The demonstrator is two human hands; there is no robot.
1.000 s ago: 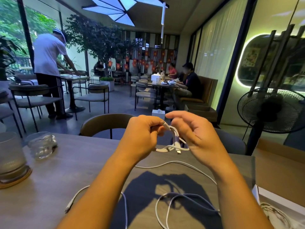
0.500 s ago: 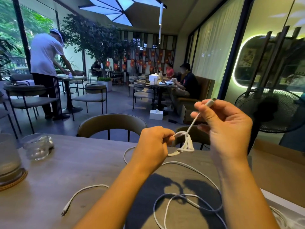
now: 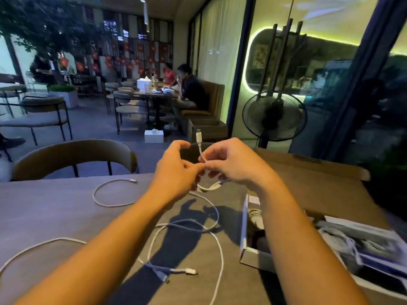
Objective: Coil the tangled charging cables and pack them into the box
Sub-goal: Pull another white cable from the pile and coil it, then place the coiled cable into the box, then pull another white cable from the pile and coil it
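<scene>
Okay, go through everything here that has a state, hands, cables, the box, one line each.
Left hand: grips the small white charging cable, partly coiled.
Right hand: pinches that cable below its upright plug.
Loose white cables on the grey table: uncoiled, slack overlapping loops.
White braided cable: one open loop, untouched.
White cardboard box: open, cables inside.

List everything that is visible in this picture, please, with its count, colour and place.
held cable: one, white, between both hands, plug pointing up
loose cables: several, white, lying on the table, partly tangled
box: one, white-walled, on the table's right, cables inside
table: one, grey-brown, foreground
chair: one, brown, behind the table
fan: one, black, beside the glass wall
left hand: one, pinches the held cable
right hand: one, pinches the held cable
</scene>
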